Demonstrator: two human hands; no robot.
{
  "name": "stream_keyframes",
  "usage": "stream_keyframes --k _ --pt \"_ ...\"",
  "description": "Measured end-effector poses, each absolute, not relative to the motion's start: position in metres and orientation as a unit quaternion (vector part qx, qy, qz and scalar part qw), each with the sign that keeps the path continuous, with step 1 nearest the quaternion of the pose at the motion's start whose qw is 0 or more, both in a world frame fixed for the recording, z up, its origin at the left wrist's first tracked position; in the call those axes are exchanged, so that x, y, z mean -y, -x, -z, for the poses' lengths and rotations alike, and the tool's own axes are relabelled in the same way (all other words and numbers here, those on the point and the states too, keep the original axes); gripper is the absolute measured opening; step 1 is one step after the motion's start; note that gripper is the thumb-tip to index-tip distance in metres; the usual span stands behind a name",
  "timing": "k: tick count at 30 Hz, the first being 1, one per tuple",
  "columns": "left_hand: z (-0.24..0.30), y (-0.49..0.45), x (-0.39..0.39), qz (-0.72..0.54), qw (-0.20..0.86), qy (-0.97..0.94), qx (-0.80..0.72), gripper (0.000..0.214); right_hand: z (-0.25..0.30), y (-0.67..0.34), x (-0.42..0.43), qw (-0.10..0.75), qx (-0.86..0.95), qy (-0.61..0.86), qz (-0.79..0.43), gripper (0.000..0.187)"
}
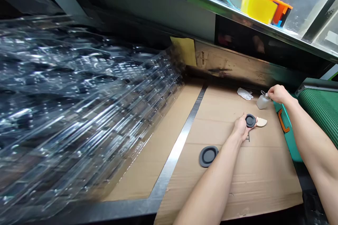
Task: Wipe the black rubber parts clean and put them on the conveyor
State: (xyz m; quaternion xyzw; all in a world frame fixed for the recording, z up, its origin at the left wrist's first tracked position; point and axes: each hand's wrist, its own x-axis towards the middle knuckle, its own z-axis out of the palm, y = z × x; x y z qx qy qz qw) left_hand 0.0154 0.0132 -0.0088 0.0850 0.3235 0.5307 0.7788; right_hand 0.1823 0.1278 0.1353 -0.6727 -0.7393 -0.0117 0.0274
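Note:
My left hand holds a small dark grey dished piece with a rounded rim, turned face up. Beside its fingertips a pale half-round pad lies on the cardboard. Farther back and to the right, my right hand is closed with its fingertips at the metal top of a small whitish bottle. Whatever those fingers pinch is too small to make out. A second dark grey dished piece rests on the cardboard, left of my left forearm.
Stacked clear plastic trays fill the left side. Flattened cardboard covers the bench. A crumpled white tissue lies near the bottle. At right are a teal case with an orange handle and a green belt. A shelf above holds a yellow container.

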Motion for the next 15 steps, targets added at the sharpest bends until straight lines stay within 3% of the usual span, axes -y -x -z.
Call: stream_keyframes --k 8,13,15 --pt "0.014 -0.015 -0.016 -0.521 0.788 -0.095 -0.315 0.038 -0.132 -0.184 -0.122 0.097 0.723 0.684 -0.017 0.018" --pt "0.014 -0.014 -0.015 -0.525 0.787 -0.100 -0.308 0.036 -0.121 -0.183 -0.077 0.309 0.695 0.649 0.024 0.027" --pt "0.013 -0.013 -0.015 -0.527 0.787 -0.096 -0.306 0.037 -0.102 -0.177 -0.050 0.354 0.702 0.617 -0.014 0.029"
